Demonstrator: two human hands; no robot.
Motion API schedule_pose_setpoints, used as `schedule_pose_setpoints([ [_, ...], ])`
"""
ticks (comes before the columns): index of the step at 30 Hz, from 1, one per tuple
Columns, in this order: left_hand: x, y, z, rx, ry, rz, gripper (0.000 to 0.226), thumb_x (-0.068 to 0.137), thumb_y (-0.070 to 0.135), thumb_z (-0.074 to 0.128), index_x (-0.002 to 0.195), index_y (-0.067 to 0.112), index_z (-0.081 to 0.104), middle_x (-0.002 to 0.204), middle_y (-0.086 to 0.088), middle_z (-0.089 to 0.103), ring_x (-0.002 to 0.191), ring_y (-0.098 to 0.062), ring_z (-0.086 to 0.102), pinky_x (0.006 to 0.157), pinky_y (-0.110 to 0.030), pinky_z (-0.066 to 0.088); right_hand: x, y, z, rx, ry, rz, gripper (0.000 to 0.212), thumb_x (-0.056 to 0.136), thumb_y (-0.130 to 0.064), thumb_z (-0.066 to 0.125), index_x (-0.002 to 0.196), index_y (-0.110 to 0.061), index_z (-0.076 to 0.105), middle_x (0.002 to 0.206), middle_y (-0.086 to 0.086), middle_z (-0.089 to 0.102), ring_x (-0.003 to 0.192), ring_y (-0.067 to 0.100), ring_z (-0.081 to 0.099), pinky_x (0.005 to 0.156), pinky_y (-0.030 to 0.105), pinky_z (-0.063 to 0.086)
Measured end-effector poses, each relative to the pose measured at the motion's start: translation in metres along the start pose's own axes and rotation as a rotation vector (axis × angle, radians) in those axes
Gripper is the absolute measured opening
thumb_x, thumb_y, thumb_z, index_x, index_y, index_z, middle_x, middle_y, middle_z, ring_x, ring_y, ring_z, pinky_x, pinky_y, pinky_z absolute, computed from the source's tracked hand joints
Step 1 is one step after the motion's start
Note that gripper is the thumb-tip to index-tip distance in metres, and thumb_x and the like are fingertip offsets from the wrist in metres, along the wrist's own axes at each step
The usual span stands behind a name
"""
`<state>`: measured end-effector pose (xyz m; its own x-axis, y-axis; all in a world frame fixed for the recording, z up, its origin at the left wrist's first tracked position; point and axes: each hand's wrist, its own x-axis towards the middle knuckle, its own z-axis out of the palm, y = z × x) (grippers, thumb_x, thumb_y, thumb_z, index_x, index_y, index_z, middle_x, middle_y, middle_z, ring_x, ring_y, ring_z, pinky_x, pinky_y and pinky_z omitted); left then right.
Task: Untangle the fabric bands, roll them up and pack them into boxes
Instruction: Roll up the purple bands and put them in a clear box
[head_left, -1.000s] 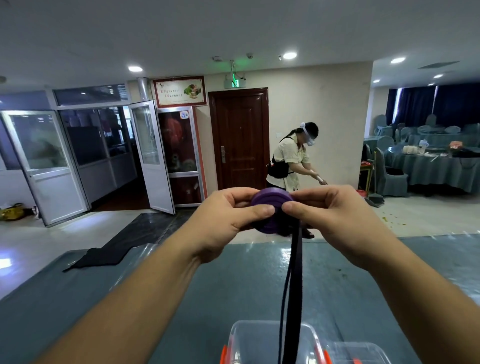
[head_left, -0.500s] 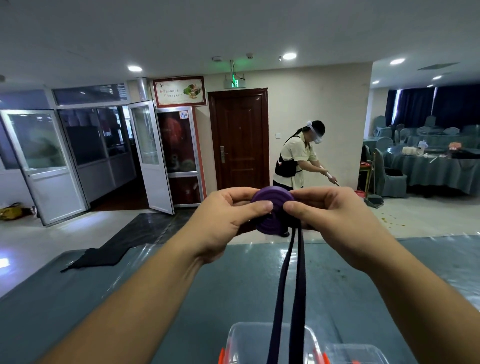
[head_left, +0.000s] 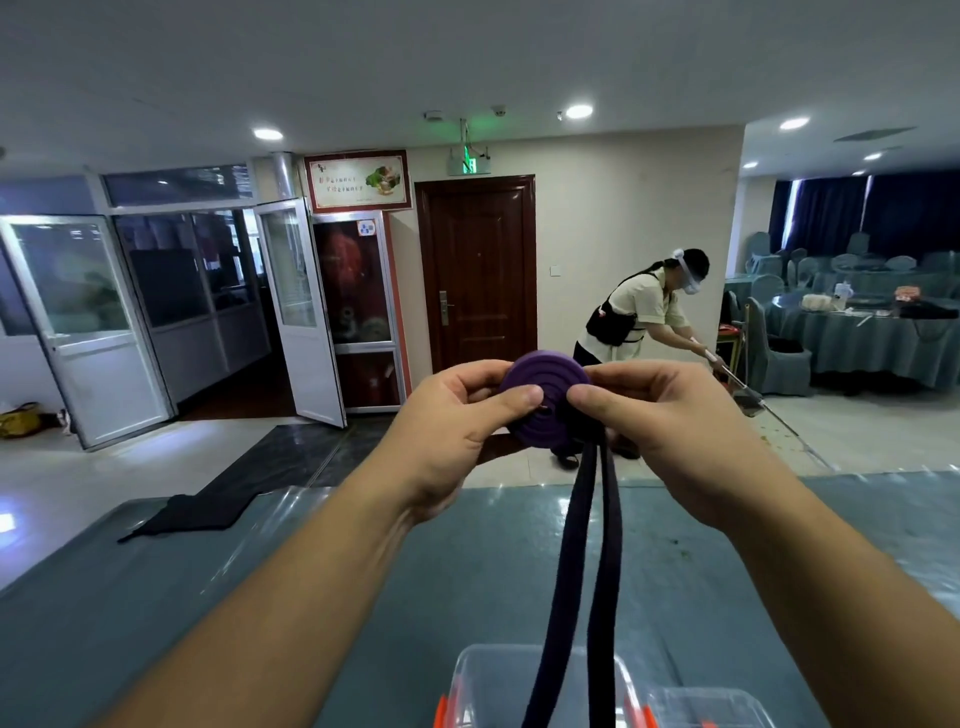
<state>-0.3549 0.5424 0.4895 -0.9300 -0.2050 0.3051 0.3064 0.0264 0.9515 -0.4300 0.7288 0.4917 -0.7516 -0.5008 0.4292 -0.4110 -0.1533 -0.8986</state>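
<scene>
Between both hands, purple coiled band (head_left: 543, 400), two tails hanging

One wide-angle camera, worn on the person's head, is looking forward and slightly down over both forearms. It is sitting close to the left hand (head_left: 447, 421) and right hand (head_left: 670, 431), which are filling the middle of the frame. The bench (head_left: 156, 597) is spreading across the lower part, and beyond it the view is taking in the brown door (head_left: 478, 270) on the far wall.
</scene>
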Motion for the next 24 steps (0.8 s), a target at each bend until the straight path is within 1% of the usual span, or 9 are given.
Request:
schedule_pose_setpoints([
  [2, 0.001, -0.005, -0.001, -0.017, -0.009, -0.019, 0.022, 0.092, 0.006, 0.070, 0.114, 0.009, 0.073, 0.107, -0.015, 0.078, 0.098, -0.026, 0.076, 0.083, -0.033, 0.063, 0.000, 0.001, -0.001, -0.011, -0.035, 0.005, 0.017, 0.090, -0.010, 0.072, 0.106, -0.012, 0.078, 0.092, 0.006, 0.081, 0.080, 0.012, 0.077, 0.069, 0.019, 0.056],
  [5, 0.003, -0.003, -0.009, 0.147, -0.090, -0.037, 0.026, 0.091, 0.004, 0.074, 0.116, 0.005, 0.073, 0.107, -0.016, 0.078, 0.100, -0.028, 0.076, 0.086, -0.032, 0.063, 0.001, 0.000, -0.004, -0.153, -0.142, 0.017, 0.020, 0.092, -0.008, 0.071, 0.110, -0.013, 0.078, 0.095, 0.002, 0.081, 0.091, 0.015, 0.078, 0.081, 0.020, 0.060],
  [7, 0.004, 0.000, -0.013, 0.228, -0.122, -0.035, 0.026, 0.088, 0.004, 0.077, 0.114, 0.006, 0.074, 0.104, -0.015, 0.078, 0.099, -0.029, 0.076, 0.083, -0.030, 0.062, 0.001, -0.002, -0.003, -0.196, -0.171, 0.022, 0.020, 0.092, -0.009, 0.072, 0.110, -0.015, 0.078, 0.095, 0.000, 0.082, 0.091, 0.014, 0.078, 0.084, 0.021, 0.060],
  [9, 0.004, 0.000, -0.014, 0.182, -0.094, -0.017, 0.026, 0.088, 0.004, 0.076, 0.114, 0.007, 0.075, 0.103, -0.014, 0.079, 0.097, -0.027, 0.077, 0.081, -0.028, 0.062, 0.002, -0.001, 0.000, -0.133, -0.116, 0.003, 0.019, 0.090, -0.011, 0.075, 0.107, -0.015, 0.079, 0.093, 0.002, 0.082, 0.088, 0.013, 0.078, 0.078, 0.021, 0.060],
  [12, 0.004, -0.007, -0.010, -0.006, -0.035, 0.001, 0.034, 0.082, 0.011, 0.076, 0.115, 0.006, 0.074, 0.106, -0.017, 0.078, 0.097, -0.026, 0.076, 0.084, -0.031, 0.062, 0.002, 0.003, 0.002, 0.008, -0.010, -0.003, 0.018, 0.088, -0.011, 0.076, 0.105, -0.011, 0.079, 0.086, 0.005, 0.081, 0.071, 0.006, 0.074, 0.063, 0.015, 0.053],
  [16, 0.002, -0.020, -0.005, -0.079, 0.005, 0.009, 0.037, 0.078, 0.015, 0.077, 0.113, 0.007, 0.074, 0.106, -0.016, 0.078, 0.096, -0.024, 0.075, 0.085, -0.032, 0.061, 0.000, 0.006, 0.000, -0.042, -0.035, 0.010, 0.017, 0.090, -0.012, 0.073, 0.107, -0.013, 0.079, 0.094, 0.006, 0.081, 0.091, 0.023, 0.078, 0.080, 0.028, 0.062],
  [20, 0.003, -0.011, -0.011, 0.135, -0.078, -0.018, 0.027, 0.089, 0.005, 0.076, 0.116, 0.009, 0.074, 0.106, -0.015, 0.078, 0.100, -0.029, 0.076, 0.087, -0.036, 0.062, 0.000, -0.003, -0.005, -0.218, -0.153, 0.006, 0.018, 0.093, -0.011, 0.071, 0.108, -0.018, 0.078, 0.096, -0.001, 0.081, 0.093, 0.015, 0.078, 0.087, 0.025, 0.061],
  [22, 0.003, -0.001, -0.013, 0.209, -0.103, -0.019, 0.028, 0.088, 0.004, 0.077, 0.116, 0.007, 0.074, 0.104, -0.015, 0.078, 0.098, -0.029, 0.077, 0.082, -0.031, 0.062, -0.001, -0.007, -0.003, -0.213, -0.157, -0.007, 0.018, 0.092, -0.012, 0.072, 0.107, -0.020, 0.078, 0.095, -0.001, 0.081, 0.091, 0.013, 0.078, 0.083, 0.022, 0.060],
  [24, 0.002, 0.005, -0.012, 0.152, -0.086, -0.015, 0.029, 0.089, 0.004, 0.076, 0.117, 0.007, 0.074, 0.105, -0.014, 0.079, 0.097, -0.027, 0.077, 0.080, -0.029, 0.062, -0.001, -0.006, 0.000, -0.102, -0.085, -0.018, 0.017, 0.091, -0.011, 0.072, 0.106, -0.016, 0.079, 0.094, 0.003, 0.081, 0.087, 0.013, 0.078, 0.074, 0.019, 0.058],
])
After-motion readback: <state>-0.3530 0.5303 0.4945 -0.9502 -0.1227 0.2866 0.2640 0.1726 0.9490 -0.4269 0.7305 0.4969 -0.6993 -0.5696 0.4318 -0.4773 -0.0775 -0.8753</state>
